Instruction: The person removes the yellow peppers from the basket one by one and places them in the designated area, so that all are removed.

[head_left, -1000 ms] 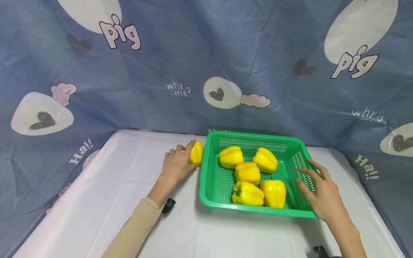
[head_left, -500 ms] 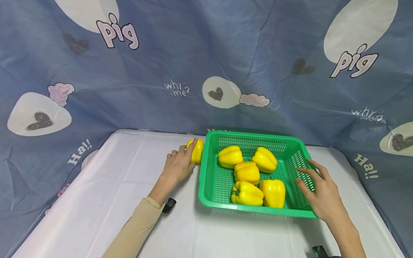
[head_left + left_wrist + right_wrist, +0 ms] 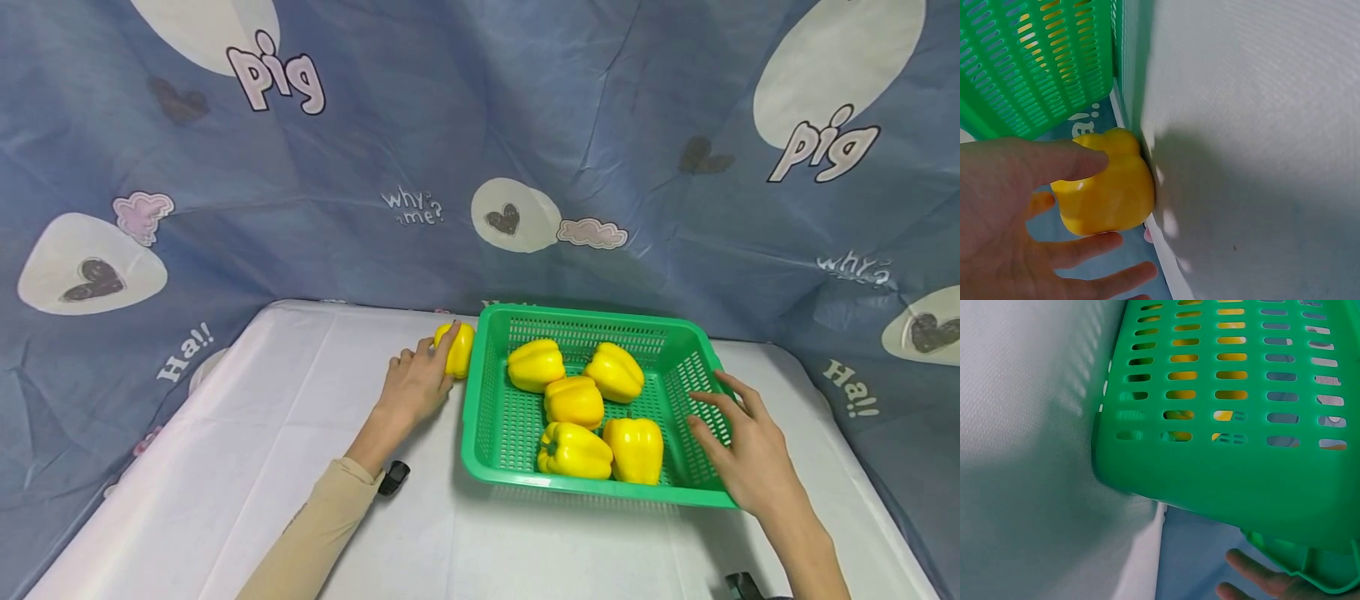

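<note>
Pepper [image 3: 462, 352]: yellow; located on the counter [image 3: 315, 400], just beside the left wall of the basket [image 3: 600, 489], near the far edge.
Pepper axis: lying, long axis near to far, roughly parallel to the basket's left wall.
Pepper heading: stem end hidden from both views; direction cannot be told.
Left hand [image 3: 414, 385]: partly closed; thumb and index finger hold the pepper between them, remaining fingers spread, as shown in the left wrist view.
Right hand [image 3: 753, 462]: widely spread, fingers slightly bent over the basket's right rim; contact with the rim cannot be confirmed.
Counter cover: white cloth with visible fold lines.
Backdrop [image 3: 480, 100]: blue fabric behind the counter, printed with hearts, pale ovals and the words "pig", "why me?" and "Ha!!".
Basket type: green, rectangular, slotted walls, perforated floor; upright on the counter.
Basket contents: five yellow peppers [image 3: 574, 402], grouped mainly left and centre.
Contents orientation: near-left unit, stem end pointing left; near-right unit, stem end pointing away from the person; middle unit, lying roughly crosswise.
Sleeve [image 3: 315, 525]: beige, on the left arm.
</note>
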{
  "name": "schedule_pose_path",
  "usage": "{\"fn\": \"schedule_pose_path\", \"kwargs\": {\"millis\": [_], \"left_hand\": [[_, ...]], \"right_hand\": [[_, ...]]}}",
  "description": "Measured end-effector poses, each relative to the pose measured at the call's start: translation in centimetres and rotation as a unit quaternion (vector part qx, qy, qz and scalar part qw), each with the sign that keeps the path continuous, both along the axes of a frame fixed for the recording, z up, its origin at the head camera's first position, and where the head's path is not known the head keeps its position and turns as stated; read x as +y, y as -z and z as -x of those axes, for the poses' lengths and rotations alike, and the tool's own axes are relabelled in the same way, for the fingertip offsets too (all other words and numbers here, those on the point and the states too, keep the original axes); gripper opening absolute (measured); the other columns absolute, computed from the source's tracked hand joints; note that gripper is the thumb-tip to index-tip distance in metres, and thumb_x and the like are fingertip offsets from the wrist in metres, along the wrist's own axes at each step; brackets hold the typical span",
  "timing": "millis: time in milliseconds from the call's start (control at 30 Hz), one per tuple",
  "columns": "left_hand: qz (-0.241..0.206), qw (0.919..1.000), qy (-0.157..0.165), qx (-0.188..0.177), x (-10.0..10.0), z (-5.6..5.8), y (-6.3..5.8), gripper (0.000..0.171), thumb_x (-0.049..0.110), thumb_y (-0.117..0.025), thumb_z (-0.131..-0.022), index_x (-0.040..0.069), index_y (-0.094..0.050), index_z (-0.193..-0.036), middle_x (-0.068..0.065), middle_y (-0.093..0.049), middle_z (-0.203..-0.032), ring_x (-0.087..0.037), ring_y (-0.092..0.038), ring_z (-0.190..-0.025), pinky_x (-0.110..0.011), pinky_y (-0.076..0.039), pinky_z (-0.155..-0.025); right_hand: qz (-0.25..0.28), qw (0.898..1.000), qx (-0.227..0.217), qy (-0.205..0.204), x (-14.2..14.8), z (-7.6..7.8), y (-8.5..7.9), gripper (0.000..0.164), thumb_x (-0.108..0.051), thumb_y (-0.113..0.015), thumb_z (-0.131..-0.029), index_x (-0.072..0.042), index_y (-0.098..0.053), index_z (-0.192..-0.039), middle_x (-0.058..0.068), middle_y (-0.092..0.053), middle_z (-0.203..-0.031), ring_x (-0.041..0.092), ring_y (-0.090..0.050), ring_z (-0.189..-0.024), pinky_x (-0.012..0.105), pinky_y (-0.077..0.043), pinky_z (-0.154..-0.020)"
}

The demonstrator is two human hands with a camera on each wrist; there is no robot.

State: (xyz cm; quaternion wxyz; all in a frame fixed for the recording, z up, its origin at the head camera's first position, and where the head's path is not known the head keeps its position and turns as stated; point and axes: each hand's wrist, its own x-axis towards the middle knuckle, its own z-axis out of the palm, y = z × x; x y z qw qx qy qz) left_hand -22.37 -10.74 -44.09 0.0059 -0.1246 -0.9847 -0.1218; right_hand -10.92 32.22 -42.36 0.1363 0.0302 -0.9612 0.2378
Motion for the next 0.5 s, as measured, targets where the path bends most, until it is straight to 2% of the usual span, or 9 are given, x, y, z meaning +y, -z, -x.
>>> {"fn": "schedule_pose_path", "kwargs": {"millis": [267, 500], "left_hand": [[-0.007, 1.0, -0.003, 0.002, 0.01, -0.07, -0.05, 0.082, 0.028, -0.066, -0.107, 0.026, -0.02, -0.174, -0.03, -0.049, -0.16, -0.057, -0.064, -0.122, -0.07, -0.052, -0.105], [0.001, 0.9999, -0.009, 0.006, 0.01, -0.48, -0.87, 0.081, 0.027, -0.067, -0.106, 0.025, -0.022, -0.173, -0.031, -0.047, -0.162, -0.058, -0.063, -0.123, -0.07, -0.051, -0.106]], "right_hand": [[0.0, 1.0, 0.0, -0.001, 0.01, 0.12, 0.0, 0.037, -0.025, -0.065, -0.108, -0.004, -0.067, -0.139, 0.028, -0.037, -0.168, 0.063, -0.052, -0.131, 0.078, -0.047, -0.092], [0.0, 1.0, -0.001, 0.001, 0.07, 0.09, 0.09, 0.037, -0.025, -0.065, -0.108, -0.004, -0.067, -0.139, 0.028, -0.037, -0.168, 0.063, -0.051, -0.132, 0.079, -0.047, -0.092]]}}
